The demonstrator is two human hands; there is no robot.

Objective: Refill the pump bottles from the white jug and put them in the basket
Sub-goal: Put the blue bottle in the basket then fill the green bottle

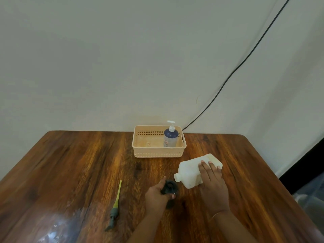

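My right hand grips the white jug, tipped over with its open spout pointing left toward a dark pump bottle. My left hand holds that dark bottle upright on the table; its neck is open and the pump is off. The removed pump, grey head with a yellow tube, lies on the table to the left. A blue pump bottle with a white pump stands in the right end of the peach basket at the back of the table.
The wooden table stands against a pale wall. A black cable runs down the wall behind the basket. A shiny glare patch lies at the table's front left. The table's right edge drops to a dark floor area.
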